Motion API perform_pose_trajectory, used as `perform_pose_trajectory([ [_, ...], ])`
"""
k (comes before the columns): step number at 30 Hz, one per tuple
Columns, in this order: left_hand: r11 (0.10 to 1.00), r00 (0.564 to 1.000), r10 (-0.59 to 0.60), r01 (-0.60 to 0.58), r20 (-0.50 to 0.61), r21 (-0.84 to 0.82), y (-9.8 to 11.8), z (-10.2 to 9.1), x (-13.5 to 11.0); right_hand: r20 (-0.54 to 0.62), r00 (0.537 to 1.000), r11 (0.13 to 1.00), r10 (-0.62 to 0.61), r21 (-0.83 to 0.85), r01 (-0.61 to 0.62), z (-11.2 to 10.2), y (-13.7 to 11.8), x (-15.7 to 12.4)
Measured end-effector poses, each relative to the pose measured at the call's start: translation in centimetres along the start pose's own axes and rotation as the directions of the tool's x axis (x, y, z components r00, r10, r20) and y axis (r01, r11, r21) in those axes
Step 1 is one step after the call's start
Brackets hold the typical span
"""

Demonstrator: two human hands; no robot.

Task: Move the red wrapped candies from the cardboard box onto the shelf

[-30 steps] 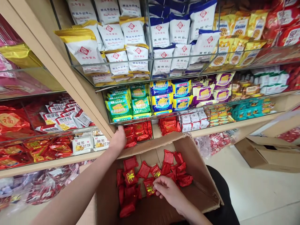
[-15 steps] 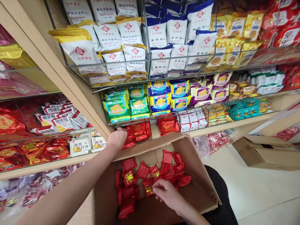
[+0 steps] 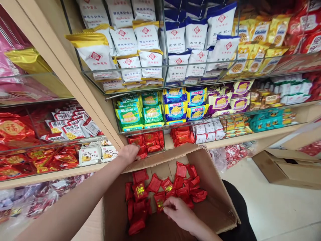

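Note:
My left hand (image 3: 129, 152) reaches to the lowest shelf compartment, at the left end of a group of small red packets (image 3: 152, 140). Its fingers bend down over the packets and are mostly hidden, so I cannot see whether they grip one. Lower down, my right hand (image 3: 179, 211) is inside an open cardboard box (image 3: 220, 187). Thumb and forefinger are drawn together at the right edge of a red packet with gold print (image 3: 159, 200). More red packets (image 3: 181, 169) lie loosely in the box, several to either side of that hand.
Above, glass-fronted shelves hold white packets (image 3: 150, 63), green soda biscuits (image 3: 129, 115) and yellow cookie packs (image 3: 258, 57). A wooden upright (image 3: 82, 90) stands left of my left hand. Another cardboard box (image 3: 288, 170) sits on the floor at right, near bagged goods (image 3: 235, 155).
The view has shifted slightly, so the shelves appear farther right and lower. My left hand has dropped a little against the red packets; my right hand stays by the same packet.

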State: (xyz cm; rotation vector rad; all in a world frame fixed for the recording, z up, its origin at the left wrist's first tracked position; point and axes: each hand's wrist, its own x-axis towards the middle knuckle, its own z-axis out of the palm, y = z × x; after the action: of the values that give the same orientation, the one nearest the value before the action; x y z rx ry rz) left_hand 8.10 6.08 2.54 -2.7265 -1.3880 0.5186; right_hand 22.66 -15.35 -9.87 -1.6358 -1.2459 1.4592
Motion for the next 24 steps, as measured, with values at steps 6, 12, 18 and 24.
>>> perform_pose_trajectory([
  [6, 0.999, 1.000, 0.000, 0.001, -0.021, 0.035, -0.1, 0.1, 0.7, -0.006, 1.000, 0.996, -0.002, -0.087, 0.001, -0.2, 0.4, -0.1],
  [12, 1.000, 1.000, -0.010, 0.010, 0.008, 0.012, -0.3, 1.4, 1.5, -0.001, 1.000, 0.991, -0.015, -0.133, 0.014, -0.2, 0.2, -0.1],
  [18, 1.000, 1.000, 0.000, 0.000, -0.001, -0.012, -0.5, 1.9, 1.7, 0.009, 1.000, 0.983, 0.007, -0.181, -0.006, -0.2, 0.0, -0.3],
  [24, 1.000, 1.000, 0.021, -0.021, -0.010, 0.002, -0.2, 2.3, 1.9, 0.005, 1.000, 0.978, -0.008, -0.208, 0.009, -0.1, 0.4, -0.2],
])
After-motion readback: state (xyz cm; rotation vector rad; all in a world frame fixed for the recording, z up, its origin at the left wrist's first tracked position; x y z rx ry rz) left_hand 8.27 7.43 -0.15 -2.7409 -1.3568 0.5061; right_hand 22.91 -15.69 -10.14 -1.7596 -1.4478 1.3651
